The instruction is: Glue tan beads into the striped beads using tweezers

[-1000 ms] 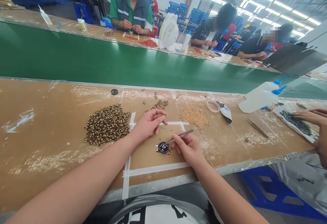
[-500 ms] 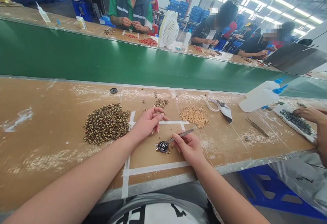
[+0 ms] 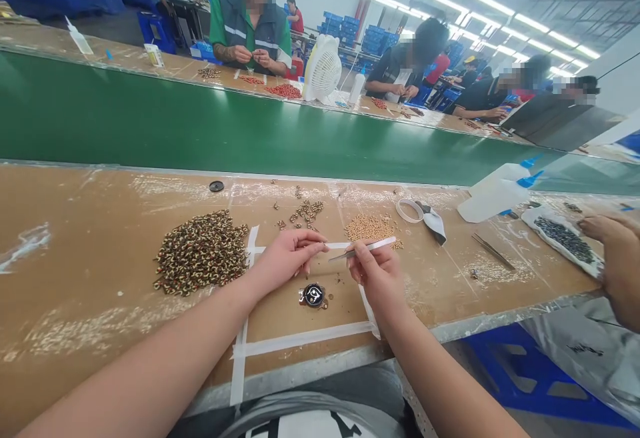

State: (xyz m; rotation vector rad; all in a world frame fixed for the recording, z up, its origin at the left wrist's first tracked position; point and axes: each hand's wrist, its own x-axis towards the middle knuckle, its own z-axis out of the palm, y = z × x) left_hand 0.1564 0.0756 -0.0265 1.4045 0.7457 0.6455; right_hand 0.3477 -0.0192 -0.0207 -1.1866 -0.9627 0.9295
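Observation:
My right hand (image 3: 377,275) grips metal tweezers (image 3: 365,248) whose tips point left toward my left hand (image 3: 290,257). The left hand's fingers are pinched together near the tweezer tips; whatever they hold is too small to make out. A small black round part (image 3: 313,295) lies on the brown bench just below both hands, inside a white tape rectangle (image 3: 300,339). A big heap of brown and gold small parts (image 3: 200,259) sits left of my left hand. Beyond the tweezers is a pile of tan beads (image 3: 370,228).
A green conveyor belt (image 3: 200,125) runs behind the bench. Squeeze bottles (image 3: 495,195), a tape ring (image 3: 409,209) and spare tweezers (image 3: 493,251) lie to the right. Another person's hand (image 3: 617,265) reaches over a tray of dark parts (image 3: 565,241). Workers sit across the belt beside a white fan (image 3: 323,70).
My right hand lifted the tweezers off the black round part and raised them toward my left hand's fingertips. The view shifted slightly, and the black part stays on the bench.

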